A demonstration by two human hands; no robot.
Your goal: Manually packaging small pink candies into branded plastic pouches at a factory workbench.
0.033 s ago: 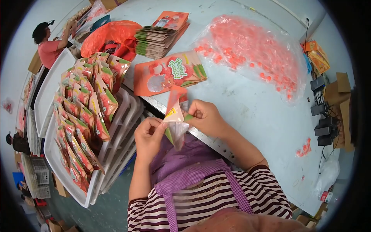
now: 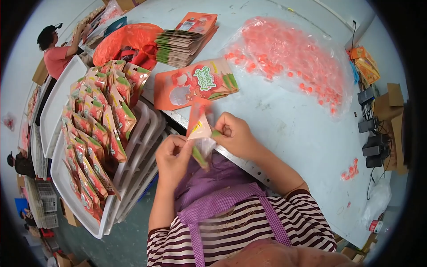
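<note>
Fingers [image 2: 186, 152] of your left hand [image 2: 169, 155] are pinched on the left side of a pink and green pouch [image 2: 201, 129], and your right hand [image 2: 240, 135] pinches its right side by a green bit. You hold it up at the near edge of the table [image 2: 284, 129], above your purple apron [image 2: 222, 200]. Its bottom is blurry, so I can't tell if anything is inside. It looks partway done to me. On your left, lots of fat pouches [image 2: 119, 115] stand in a white tray [image 2: 75, 207]; those look finished. On the far side, a stack of flat pouches [image 2: 180, 46] seems left to do, with a loose flat pouch [image 2: 187, 86] lying nearer you. Far right, a big clear bag [image 2: 289, 62] holds many red bits, so plenty seems left.
</note>
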